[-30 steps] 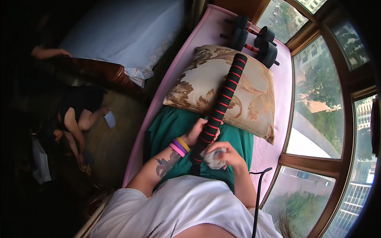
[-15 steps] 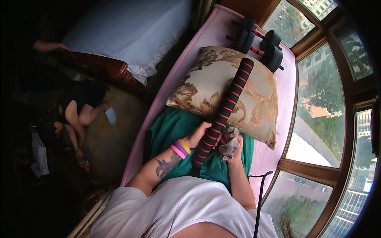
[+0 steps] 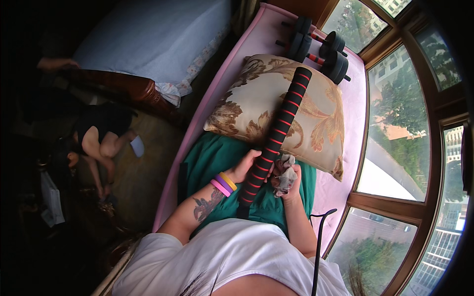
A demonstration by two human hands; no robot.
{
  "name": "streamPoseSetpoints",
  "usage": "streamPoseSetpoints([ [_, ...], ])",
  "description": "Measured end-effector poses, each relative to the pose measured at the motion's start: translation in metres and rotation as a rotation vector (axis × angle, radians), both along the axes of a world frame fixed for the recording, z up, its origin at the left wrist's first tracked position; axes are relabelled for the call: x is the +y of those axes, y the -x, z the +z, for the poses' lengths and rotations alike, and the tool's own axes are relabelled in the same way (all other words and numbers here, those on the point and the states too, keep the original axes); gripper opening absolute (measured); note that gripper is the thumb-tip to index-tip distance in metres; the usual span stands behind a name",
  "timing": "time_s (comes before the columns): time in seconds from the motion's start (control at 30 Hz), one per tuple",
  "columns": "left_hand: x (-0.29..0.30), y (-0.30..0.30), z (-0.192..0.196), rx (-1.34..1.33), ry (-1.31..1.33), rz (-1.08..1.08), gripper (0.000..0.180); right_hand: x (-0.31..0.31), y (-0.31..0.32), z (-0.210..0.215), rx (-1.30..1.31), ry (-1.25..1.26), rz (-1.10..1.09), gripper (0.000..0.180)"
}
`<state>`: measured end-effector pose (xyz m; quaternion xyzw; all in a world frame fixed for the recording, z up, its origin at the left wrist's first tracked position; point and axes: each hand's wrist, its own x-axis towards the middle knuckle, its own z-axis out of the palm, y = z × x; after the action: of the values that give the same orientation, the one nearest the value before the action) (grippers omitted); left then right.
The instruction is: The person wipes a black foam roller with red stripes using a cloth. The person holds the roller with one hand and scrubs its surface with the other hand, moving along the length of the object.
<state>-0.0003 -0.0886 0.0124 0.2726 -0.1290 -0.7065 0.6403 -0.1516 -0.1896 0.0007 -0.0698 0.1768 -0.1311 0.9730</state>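
Observation:
My left hand [image 3: 243,166] is wrapped round the lower part of a long black foam-covered bar [image 3: 280,132] with red stripes. The bar slants up and to the right from my lap, its far end over a patterned cushion [image 3: 229,114]. Close to the bar's right side, my right hand [image 3: 294,181] is closed on a crumpled grey cloth [image 3: 285,178]. Some fingers behind the bar are partly hidden. Under both hands lies the green fabric [image 3: 210,155] over my legs.
Dumbbells [image 3: 335,66] with black plates and red grips lie beyond the cushion on the pink padded seat [image 3: 355,116]. Windows [image 3: 399,123] line the right side. A black cable [image 3: 320,237] rises near my right arm. At left, another person [image 3: 106,130] crouches on the floor near a bed [image 3: 158,39].
The view has shifted slightly. My left hand keeps its grip on the bar, and my right hand with the cloth stays beside it, almost unmoved.

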Motion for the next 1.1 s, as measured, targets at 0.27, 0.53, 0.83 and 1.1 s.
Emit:
streamPoseSetpoints([
  [0.27,0.001,-0.001,-0.007,0.007,-0.02,-0.02,0.057,0.001,-0.002,0.005,-0.082,0.005,0.032,0.034],
  [0.53,0.005,0.007,0.004,-0.238,0.032,-0.016,0.056,-0.027,-0.042,0.105,0.417,0.909,-0.401,0.038],
  [0.83,0.0,0.01,-0.027,-0.132,0.037,-0.091,0.066,-0.049,-0.06,0.119,0.696,2.185,-0.237,0.035],
  [1.1,-0.001,0.011,0.002,-0.068,-0.007,-0.062,0.057,-0.028,-0.011,0.037,-0.47,0.227,-0.028,0.031],
])
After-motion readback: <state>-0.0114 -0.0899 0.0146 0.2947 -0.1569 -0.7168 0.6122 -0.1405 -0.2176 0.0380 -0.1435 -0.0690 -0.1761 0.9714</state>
